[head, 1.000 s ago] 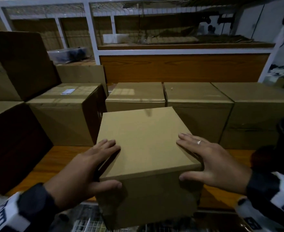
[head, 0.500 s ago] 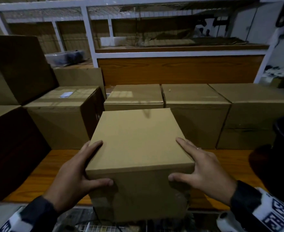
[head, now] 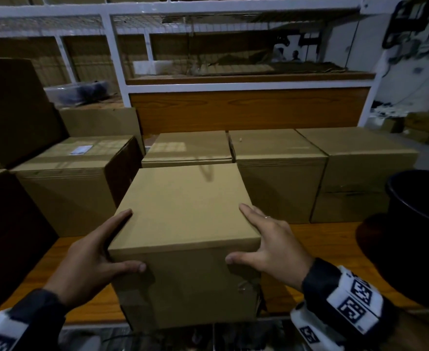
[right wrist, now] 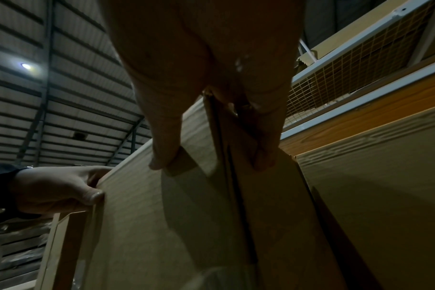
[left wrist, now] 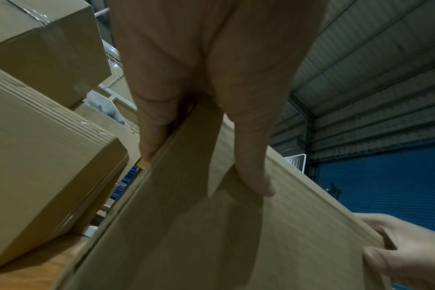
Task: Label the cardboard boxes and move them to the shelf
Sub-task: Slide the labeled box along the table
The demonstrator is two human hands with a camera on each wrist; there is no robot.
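A plain brown cardboard box [head: 185, 206] sits on the front of the wooden shelf board [head: 322, 249], its near face overhanging the edge. My left hand [head: 130, 240] lies flat on its left side, thumb across the front face. My right hand [head: 236, 233] mirrors it on the right side. In the left wrist view my left hand [left wrist: 204, 172] straddles the box [left wrist: 211, 235] corner with straight fingers. The right wrist view shows my right hand [right wrist: 211, 162] doing the same on the box [right wrist: 162, 225]. No label shows on its top.
Other cardboard boxes stand close: one with a white label [head: 80, 149] at left, one right behind [head: 188, 148], two at right [head: 279, 173]. A black bucket [head: 415, 236] sits at the far right. A white shelf frame [head: 114, 59] rises behind.
The box has gone forward and down onto the shelf board, toward the back row. Both hands slid from its top edges onto its sides.
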